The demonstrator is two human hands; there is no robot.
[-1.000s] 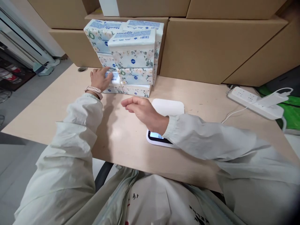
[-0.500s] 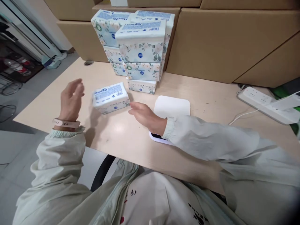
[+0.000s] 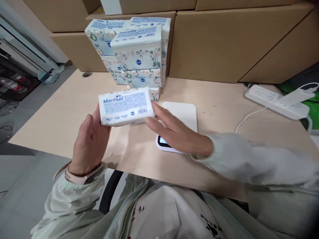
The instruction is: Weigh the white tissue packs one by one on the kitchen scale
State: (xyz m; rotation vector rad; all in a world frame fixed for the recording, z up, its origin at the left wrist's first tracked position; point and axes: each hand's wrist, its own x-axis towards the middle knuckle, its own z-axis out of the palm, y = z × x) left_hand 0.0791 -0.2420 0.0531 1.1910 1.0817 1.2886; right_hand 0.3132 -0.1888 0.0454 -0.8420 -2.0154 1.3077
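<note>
Holding one tissue pack above the desk, both hands clasp it, left hand and right hand; scale at three o'clock bare, stack at twelve o'clock unweighed

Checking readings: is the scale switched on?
On, it seems: the scale's display strip glows beside the right hand, which hides most of it. No digits are readable.

The right hand hides part of the scale, its display unreadable.
</note>
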